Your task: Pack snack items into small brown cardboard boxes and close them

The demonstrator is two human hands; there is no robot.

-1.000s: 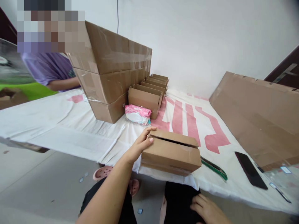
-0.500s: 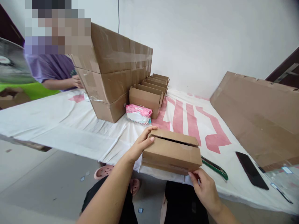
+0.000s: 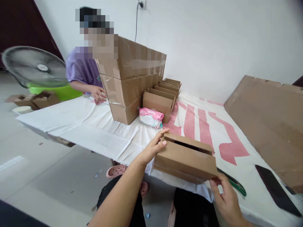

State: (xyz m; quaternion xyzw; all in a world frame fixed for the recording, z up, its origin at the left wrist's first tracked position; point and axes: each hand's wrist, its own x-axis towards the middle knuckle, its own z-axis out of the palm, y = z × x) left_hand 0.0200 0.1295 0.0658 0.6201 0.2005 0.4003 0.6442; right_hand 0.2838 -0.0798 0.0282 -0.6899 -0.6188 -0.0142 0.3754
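Note:
A small cardboard box (image 3: 186,162) lies at the table's front edge, its two top flaps nearly meeting with a dark gap between them. My left hand (image 3: 155,148) is closed round the box's left end, thumb on the near flap and fingers at the far side. At the near right corner, my right hand (image 3: 223,192) pinches the box's lower edge between thumb and fingers. Just right of the box, partly behind it and my right hand, lies a green utility knife (image 3: 238,186).
Taped cartons (image 3: 132,88) are stacked at the back left, beside a row of open boxes (image 3: 157,102) and a pink wipes pack (image 3: 151,118). A black phone (image 3: 276,189) and a large cardboard sheet (image 3: 267,123) are on the right. Another person (image 3: 82,71) sits behind the stack, near a fan (image 3: 42,67).
The view has swung left, so things sit further right. The gap between the box's flaps looks wider. My right hand has shifted to the box's near right corner; my left keeps its hold.

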